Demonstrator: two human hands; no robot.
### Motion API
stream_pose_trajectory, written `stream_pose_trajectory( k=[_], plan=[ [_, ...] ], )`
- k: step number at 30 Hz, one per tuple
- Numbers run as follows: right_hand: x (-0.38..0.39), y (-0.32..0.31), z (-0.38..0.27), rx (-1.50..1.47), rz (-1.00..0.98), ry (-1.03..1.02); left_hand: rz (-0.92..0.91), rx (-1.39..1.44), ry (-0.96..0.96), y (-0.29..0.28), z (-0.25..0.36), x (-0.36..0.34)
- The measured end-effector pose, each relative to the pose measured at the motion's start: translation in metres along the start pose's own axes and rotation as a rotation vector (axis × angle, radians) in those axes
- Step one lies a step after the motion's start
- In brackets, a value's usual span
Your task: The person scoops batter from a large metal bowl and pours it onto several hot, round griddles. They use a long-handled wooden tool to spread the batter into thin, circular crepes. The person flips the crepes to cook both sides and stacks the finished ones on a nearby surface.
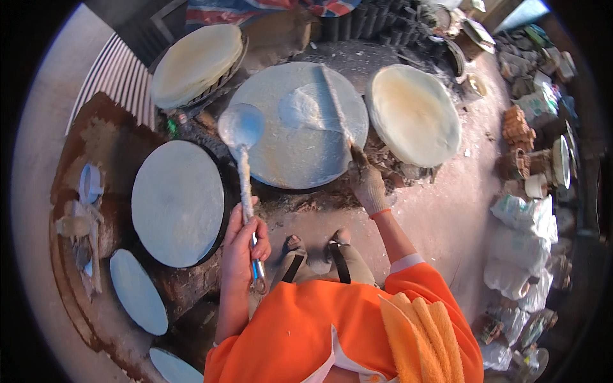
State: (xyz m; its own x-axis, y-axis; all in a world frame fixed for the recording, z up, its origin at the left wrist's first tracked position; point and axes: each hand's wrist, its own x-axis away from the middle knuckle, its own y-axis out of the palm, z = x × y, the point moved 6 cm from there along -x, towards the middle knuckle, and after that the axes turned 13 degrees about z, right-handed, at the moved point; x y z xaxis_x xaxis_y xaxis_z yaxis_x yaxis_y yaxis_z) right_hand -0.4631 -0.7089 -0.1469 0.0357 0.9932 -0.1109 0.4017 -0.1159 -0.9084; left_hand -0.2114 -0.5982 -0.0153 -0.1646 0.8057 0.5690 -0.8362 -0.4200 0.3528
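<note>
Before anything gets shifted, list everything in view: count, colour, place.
Pan: 1, grey-blue, upper centre
Ladle: 1, silvery, over the pan's left edge
Stick: 1, whitish, over the pan's right side
Pale rounds: 2, cream, either side of the pan
Discs: 3, pale grey-blue, down the left
Striped cloth: 1, blue, red and white, top
Bags: several, whitish, right
Clutter: too jumbled to count, mixed, far right
Towel: 1, orange-yellow, on the right of the top
Top: 1, orange, bottom centre
Feet: 2, below the pan
Left hand: 1, bare, gripping the ladle
Right hand: 1, greyish glove, gripping the stick
</note>
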Motion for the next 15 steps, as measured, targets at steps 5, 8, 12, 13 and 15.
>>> stream_pose_trajectory(
  k=[5, 8, 12, 13, 15],
  plan=[
    [-0.009, -0.004, -0.017, -0.857, 0.074, 0.043, -0.033, -0.138, -0.034, 0.038, 0.012, -0.026],
    [-0.008, 0.009, -0.001, -0.482, -0.025, -0.021, 0.056, -0.331, 0.012, 0.046, 0.04, -0.074],
    [0.021, -0.035, 0.004, -0.603, -0.388, 0.138, -0.058, -0.208, 0.214, 0.067, 0.042, -0.139],
    [0.03, -0.048, 0.001, -0.721, -0.36, 0.237, -0.053, -0.203, 0.23, 0.059, 0.036, -0.141],
    [0.047, -0.057, -0.015, -0.867, -0.271, 0.415, 0.002, -0.366, 0.298, 0.041, 0.033, -0.127]
  ],
)
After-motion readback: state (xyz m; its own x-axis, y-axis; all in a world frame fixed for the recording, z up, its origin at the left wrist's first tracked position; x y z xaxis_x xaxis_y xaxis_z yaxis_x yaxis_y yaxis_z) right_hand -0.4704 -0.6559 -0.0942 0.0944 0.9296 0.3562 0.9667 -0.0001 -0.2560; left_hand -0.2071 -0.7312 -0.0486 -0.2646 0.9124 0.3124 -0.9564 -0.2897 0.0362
